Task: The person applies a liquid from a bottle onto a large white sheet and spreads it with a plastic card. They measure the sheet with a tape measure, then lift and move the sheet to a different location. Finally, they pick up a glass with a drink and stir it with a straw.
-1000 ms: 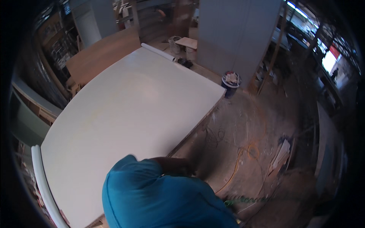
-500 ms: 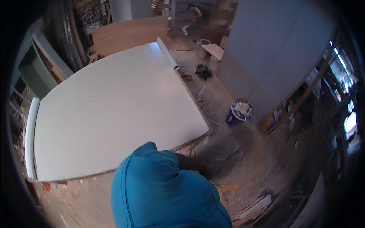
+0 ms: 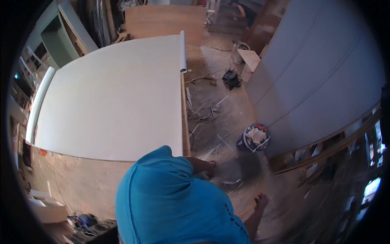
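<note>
A large off-white sheet (image 3: pixel 113 97) lies over a work table. It has a rolled edge (image 3: pixel 39 105) on the left and a short roll (image 3: pixel 183 53) at the far right corner. My left forearm comes out of a blue sleeve beside the near right corner of the sheet. Beyond it, my left hand (image 3: pixel 209 168) is dark and smeared, so its fingers cannot be made out. Lower right, my right hand (image 3: pixel 262 199) hangs over the floor with its fingers loosely apart and nothing visible in them. My blue shirt hides part of the sheet's near edge.
A dark bucket (image 3: pixel 255 137) filled with scraps stands beside a large grey panel (image 3: pixel 313 77). Loose strips and offcuts (image 3: pixel 205 114) litter the floor right of the table. A black bag (image 3: pixel 231 79) lies farther back. A brown board (image 3: pixel 164 22) and another person (image 3: pixel 243 14) are at the back.
The view has turned, and the table's right edge now runs nearly straight away from me. My right hand has come into view at the lower right. My left forearm remains near the sheet's corner.
</note>
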`<move>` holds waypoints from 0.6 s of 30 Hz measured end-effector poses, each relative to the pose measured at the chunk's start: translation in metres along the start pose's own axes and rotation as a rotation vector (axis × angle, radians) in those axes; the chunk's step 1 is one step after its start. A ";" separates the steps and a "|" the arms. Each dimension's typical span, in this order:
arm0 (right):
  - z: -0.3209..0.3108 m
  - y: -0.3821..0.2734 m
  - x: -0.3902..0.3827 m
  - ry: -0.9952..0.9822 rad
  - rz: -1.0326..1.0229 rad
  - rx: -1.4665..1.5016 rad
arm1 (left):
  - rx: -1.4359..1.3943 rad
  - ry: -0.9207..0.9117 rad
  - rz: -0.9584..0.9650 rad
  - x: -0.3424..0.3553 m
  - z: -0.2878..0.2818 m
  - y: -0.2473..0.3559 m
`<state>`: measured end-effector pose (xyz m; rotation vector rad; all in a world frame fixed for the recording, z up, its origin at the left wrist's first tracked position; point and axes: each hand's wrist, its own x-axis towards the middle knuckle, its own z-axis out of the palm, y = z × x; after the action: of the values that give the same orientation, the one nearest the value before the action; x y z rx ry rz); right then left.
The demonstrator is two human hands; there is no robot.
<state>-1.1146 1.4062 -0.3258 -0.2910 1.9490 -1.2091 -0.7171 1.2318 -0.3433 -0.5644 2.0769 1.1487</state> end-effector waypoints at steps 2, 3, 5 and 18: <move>0.034 0.003 0.043 -0.153 -0.195 -0.103 | 0.002 -0.021 -0.060 0.005 -0.041 -0.008; 0.056 -0.001 0.060 -0.219 -0.063 -0.178 | -0.010 -0.027 -0.094 0.007 -0.065 -0.014; 0.072 0.048 0.088 -0.155 -0.288 -0.531 | -0.010 0.003 -0.110 0.017 -0.120 -0.020; 0.294 -0.140 0.244 -0.808 -0.061 -0.813 | -0.715 0.751 -0.347 -0.031 -0.223 -0.163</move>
<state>-1.0867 1.0067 -0.3975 -1.0700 1.5802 -0.1707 -0.6696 0.9583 -0.3281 -1.8523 1.9373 1.6102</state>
